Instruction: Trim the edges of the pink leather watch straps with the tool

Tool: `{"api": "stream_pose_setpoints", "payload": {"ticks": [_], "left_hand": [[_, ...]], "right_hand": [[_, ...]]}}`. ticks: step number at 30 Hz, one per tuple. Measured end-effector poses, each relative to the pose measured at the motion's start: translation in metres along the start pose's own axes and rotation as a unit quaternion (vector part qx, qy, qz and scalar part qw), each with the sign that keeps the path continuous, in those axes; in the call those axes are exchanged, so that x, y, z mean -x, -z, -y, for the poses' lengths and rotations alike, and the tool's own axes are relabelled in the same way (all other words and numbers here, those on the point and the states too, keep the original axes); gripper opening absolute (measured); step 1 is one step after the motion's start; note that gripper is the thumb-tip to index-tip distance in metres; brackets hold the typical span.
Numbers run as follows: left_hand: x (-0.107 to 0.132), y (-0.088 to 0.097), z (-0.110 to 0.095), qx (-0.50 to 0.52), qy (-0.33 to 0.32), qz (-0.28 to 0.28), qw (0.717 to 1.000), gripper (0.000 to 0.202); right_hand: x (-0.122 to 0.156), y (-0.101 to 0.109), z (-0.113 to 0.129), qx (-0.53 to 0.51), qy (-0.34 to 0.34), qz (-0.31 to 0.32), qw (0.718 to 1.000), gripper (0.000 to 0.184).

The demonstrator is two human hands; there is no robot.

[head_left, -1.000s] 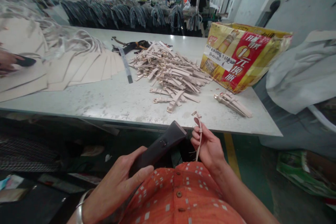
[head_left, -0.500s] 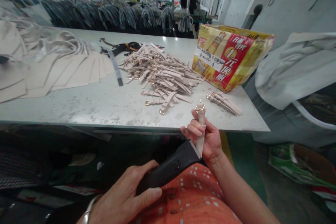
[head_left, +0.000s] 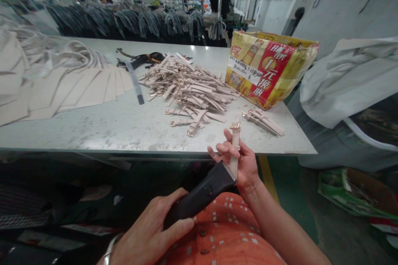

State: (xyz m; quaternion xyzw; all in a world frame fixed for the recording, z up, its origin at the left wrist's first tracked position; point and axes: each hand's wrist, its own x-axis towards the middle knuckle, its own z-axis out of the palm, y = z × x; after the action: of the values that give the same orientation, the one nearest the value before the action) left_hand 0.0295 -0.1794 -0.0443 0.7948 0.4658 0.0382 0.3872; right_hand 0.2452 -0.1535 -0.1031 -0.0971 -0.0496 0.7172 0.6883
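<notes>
pale watch strap (head_left: 235, 145) in right hand (head_left: 241, 165)

Upright pale watch strap (head_left: 235, 147) touching black handheld device (head_left: 202, 190)

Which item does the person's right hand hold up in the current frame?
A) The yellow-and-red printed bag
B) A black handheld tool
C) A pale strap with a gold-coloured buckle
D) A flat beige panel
C. The right hand grips the pale strap upright, buckle at the top, while the black handheld tool sits in the left hand.
</notes>
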Motion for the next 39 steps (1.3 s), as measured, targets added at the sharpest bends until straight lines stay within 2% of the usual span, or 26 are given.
{"api": "stream_pose_setpoints", "payload": {"ticks": [7,14,23,29,35,39], "left_hand": [[0.004,-0.013,0.01,0.003,0.025,-0.011,1.0,0.047],[0.001,-0.009,0.007,-0.011,-0.001,0.025,1.0,0.045],[0.007,-0.019,0.017,0.002,0.02,0.046,0.999,0.048],[0.006,-0.012,0.02,0.007,0.01,0.032,0.999,0.049],[0.001,-0.011,0.012,0.008,0.0,0.034,0.999,0.049],[0.0,-0.01,0.008,0.005,-0.007,0.031,0.999,0.048]], "right_hand": [[0.0,0.006,-0.001,-0.042,0.009,0.001,0.999,0.023],[0.001,0.002,0.002,-0.067,-0.005,0.018,0.998,0.021],[-0.006,0.003,0.019,-0.093,0.055,0.028,0.994,0.02],[-0.001,0.005,0.014,-0.077,0.012,0.023,0.997,0.019],[0.0,0.002,0.004,-0.043,-0.028,0.02,0.998,0.027],[0.0,-0.002,0.002,-0.012,-0.024,0.011,1.0,0.034]]}}
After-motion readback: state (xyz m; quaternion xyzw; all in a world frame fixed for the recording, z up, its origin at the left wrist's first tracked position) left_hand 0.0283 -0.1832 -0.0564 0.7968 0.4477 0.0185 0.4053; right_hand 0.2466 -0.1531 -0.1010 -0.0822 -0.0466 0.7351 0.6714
